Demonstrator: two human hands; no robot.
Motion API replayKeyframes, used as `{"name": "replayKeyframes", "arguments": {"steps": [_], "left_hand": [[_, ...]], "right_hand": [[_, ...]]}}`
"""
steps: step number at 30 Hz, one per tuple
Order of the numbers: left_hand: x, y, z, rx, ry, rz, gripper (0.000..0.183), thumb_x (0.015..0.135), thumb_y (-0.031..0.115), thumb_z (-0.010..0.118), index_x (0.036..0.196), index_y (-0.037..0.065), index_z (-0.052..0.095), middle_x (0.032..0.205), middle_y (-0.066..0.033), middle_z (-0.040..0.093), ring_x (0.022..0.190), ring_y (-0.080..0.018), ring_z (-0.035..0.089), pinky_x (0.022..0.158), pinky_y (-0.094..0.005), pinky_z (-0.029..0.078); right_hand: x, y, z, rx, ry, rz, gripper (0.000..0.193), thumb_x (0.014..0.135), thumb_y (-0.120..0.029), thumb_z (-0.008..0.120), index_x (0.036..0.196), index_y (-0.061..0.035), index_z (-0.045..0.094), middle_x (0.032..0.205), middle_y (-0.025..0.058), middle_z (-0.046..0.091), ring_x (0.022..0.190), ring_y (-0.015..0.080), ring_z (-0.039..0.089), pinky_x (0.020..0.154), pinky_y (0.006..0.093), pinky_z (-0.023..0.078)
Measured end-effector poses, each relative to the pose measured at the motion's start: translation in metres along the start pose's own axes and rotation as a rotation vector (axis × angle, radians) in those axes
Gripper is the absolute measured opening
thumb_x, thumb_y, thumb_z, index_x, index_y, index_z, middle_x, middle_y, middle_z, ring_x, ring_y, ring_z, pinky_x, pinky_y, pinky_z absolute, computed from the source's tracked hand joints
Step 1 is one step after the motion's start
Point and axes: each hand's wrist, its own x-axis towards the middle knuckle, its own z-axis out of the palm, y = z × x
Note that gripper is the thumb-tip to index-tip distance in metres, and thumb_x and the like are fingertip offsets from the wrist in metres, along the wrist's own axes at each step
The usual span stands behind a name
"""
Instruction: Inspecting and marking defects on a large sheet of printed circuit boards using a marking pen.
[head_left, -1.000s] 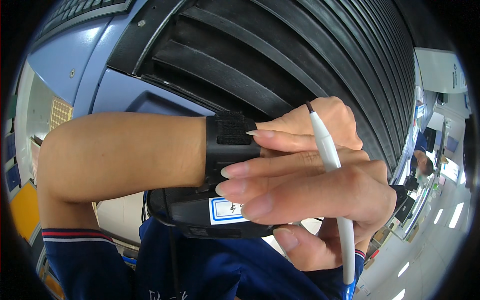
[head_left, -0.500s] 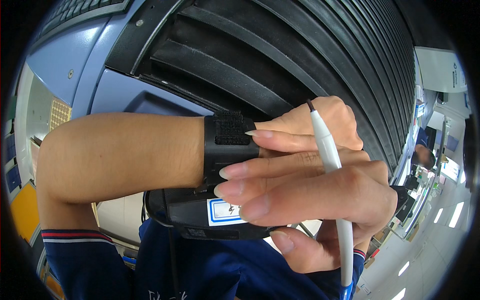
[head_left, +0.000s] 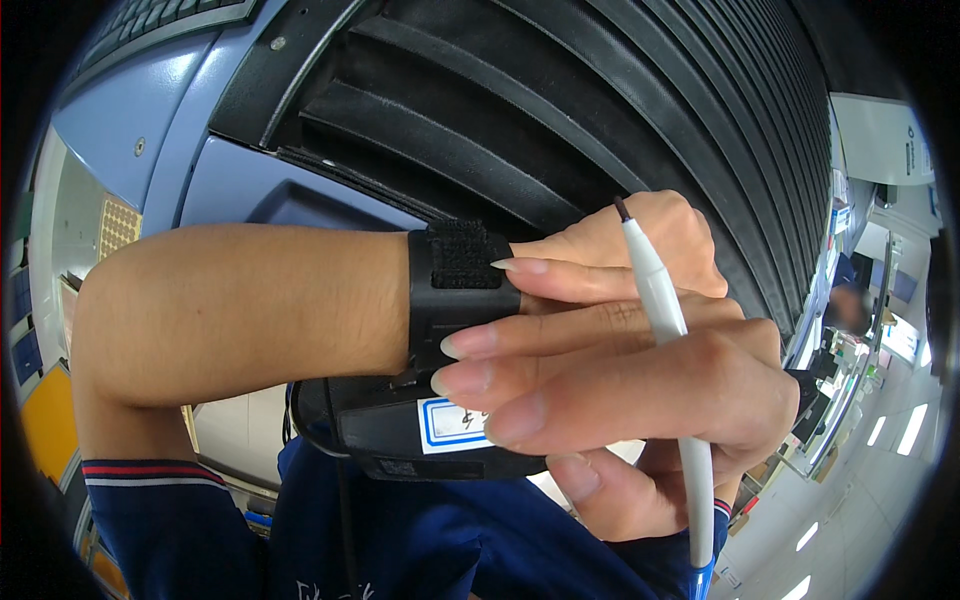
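My left forearm crosses from the left, with a black wristband bearing a hook-and-loop patch around the wrist. Beyond the band, my left hand shows its back and bent knuckles; its fingers are mostly hidden. In front of it is my right hand, its fingertips pointing left at the wristband. Threaded between the fingers of my right hand is a slim white pen with a dark tip at the top and a blue lower end. Under the wrist sits a black device with a blue-bordered white label, partly behind the right fingers.
Black ribbed bellows curve across the far side, beside a blue machine housing. A keyboard lies at the top left. A yellow-orange panel stands at the lower left. At the far right, a person is near benches.
My right hand and the white pen have shifted very slightly to the right. My left arm stays nearly still.
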Motion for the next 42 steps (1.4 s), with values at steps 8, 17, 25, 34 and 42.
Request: {"name": "replayKeyframes", "arguments": {"steps": [8,17,25,34,42], "left_hand": [[-0.004,-0.008,-0.001,0.001,-0.004,0.0,0.011,0.084,0.016,0.064,0.09,0.007,0.066,0.09,-0.0123,0.069,0.087,-0.0224,0.069,0.071,-0.0358,0.052],[-0.002,-0.006,-0.002,0.001,-0.001,0.001,0.012,0.084,0.016,0.064,0.091,0.006,0.066,0.091,-0.0127,0.069,0.088,-0.0224,0.069,0.071,-0.0357,0.052],[0.002,0.001,-0.002,0.003,-0.018,0.025,0.012,0.084,0.016,0.064,0.091,0.006,0.066,0.092,-0.013,0.069,0.088,-0.0225,0.069,0.071,-0.0357,0.052],[-0.003,-0.001,-0.003,-0.004,-0.02,0.007,0.013,0.083,0.016,0.065,0.092,0.006,0.066,0.093,-0.0133,0.069,0.088,-0.0226,0.069,0.071,-0.0356,0.052],[-0.002,0.0,-0.004,-0.008,-0.019,0.017,0.014,0.083,0.016,0.065,0.093,0.005,0.066,0.094,-0.0136,0.069,0.089,-0.0226,0.069,0.071,-0.0355,0.052]], "right_hand": [[-0.004,-0.01,0.019,-0.008,0.213,0.091,0.018,0.08,-0.012,0.067,0.095,-0.0015,0.067,0.085,0.0183,0.076,0.082,0.0268,0.077,0.096,0.0401,0.047],[0.008,-0.012,-0.008,-0.06,-0.089,0.095,0.018,0.081,-0.013,0.068,0.096,-0.0025,0.066,0.085,0.0176,0.077,0.082,0.0265,0.077,0.097,0.0403,0.047],[0.01,-0.013,-0.019,-0.087,-0.227,0.12,0.018,0.082,-0.013,0.069,0.096,-0.0026,0.066,0.087,0.0178,0.077,0.083,0.0267,0.077,0.098,0.0406,0.047],[0.003,-0.007,-0.007,-0.11,-0.14,0.039,0.017,0.081,-0.011,0.069,0.096,-0.0032,0.067,0.087,0.0171,0.077,0.083,0.0267,0.077,0.097,0.0411,0.047],[-0.003,0.009,-0.008,-0.119,-0.109,-0.162,0.015,0.08,-0.011,0.068,0.094,-0.0045,0.068,0.085,0.0159,0.077,0.082,0.0265,0.077,0.096,0.0415,0.048]]}}
